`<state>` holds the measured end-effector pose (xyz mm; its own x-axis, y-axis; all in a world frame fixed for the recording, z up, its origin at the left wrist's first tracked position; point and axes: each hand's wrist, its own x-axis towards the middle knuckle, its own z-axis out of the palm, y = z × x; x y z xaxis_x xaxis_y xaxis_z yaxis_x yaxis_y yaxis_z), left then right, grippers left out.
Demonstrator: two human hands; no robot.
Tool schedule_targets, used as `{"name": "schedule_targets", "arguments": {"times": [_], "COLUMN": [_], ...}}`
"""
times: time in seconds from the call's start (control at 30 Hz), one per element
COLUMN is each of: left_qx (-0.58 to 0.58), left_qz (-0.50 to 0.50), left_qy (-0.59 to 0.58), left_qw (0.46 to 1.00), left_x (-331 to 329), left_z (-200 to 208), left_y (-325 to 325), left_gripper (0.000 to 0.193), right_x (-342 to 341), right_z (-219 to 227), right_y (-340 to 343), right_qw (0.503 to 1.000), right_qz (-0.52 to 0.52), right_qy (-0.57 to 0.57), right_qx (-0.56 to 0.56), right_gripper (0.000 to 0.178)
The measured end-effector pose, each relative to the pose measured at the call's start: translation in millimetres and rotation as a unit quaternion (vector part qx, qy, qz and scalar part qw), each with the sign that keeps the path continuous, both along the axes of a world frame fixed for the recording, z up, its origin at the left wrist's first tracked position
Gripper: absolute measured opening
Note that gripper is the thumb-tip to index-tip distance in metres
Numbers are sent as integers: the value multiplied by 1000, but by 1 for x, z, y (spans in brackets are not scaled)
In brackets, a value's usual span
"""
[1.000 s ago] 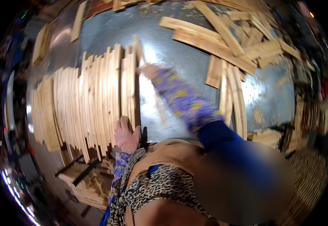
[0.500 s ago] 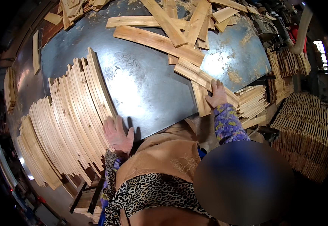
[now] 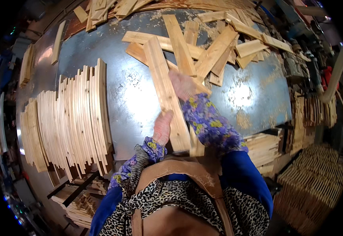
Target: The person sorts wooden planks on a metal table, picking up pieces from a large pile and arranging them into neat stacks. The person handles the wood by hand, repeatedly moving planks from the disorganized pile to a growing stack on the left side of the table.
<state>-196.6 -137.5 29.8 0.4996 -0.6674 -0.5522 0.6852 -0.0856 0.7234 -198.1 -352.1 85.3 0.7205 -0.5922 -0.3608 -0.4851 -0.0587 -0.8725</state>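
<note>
A long pale wooden board (image 3: 164, 88) lies slanted in front of me, its near end close to my apron. My left hand (image 3: 163, 128) is closed on its left edge, toward the near end. Farther up, my right hand (image 3: 182, 85) grips the right edge, slightly blurred, with its fingertips partly hidden. A second board (image 3: 196, 142) shows beside the near end of the held one. Beyond my hands, several loose boards (image 3: 179, 45) lie crossed over one another on the metal tabletop (image 3: 126, 114).
To the left stands a tight row of narrow wooden strips (image 3: 75, 118). More offcuts (image 3: 100, 10) lie at the far left, and sawdust (image 3: 244, 120) is scattered at right. Stacked strips (image 3: 313, 185) fill the lower right, beside machinery (image 3: 297, 51) along the right side.
My left hand has left the strip row and moved right onto the board. My right hand has moved left and away from me; the board has swung from the right to in front of me.
</note>
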Motion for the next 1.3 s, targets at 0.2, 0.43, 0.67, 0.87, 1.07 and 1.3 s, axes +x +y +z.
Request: {"name": "schedule_targets", "arguments": {"times": [0.2,0.43,0.67,0.87,1.07,1.3], "left_qx": [102,48,3,-74,-126,-87], "left_qz": [136,155,202,164,150,162], "left_qy": [-43,41,167,186,269,348], "left_qw": [985,986,965,966,943,919], "left_x": [34,37,48,75,61,90], "left_z": [4,-15,16,-4,-39,-35], "left_y": [-24,-25,-36,27,-3,11], "left_gripper": [61,98,80,92,95,89], "right_x": [40,-49,-14,39,62,108], "right_z": [3,-18,-41,35,-10,-53], "right_y": [-72,2,-36,-36,-4,-200], "right_qw": [897,983,801,944,948,825], "right_qz": [44,181,177,244,311,150], "right_qy": [234,-4,74,159,57,269], "right_qx": [-372,-14,-567,-155,-32,-474], "right_gripper": [82,62,78,75,60,84]}}
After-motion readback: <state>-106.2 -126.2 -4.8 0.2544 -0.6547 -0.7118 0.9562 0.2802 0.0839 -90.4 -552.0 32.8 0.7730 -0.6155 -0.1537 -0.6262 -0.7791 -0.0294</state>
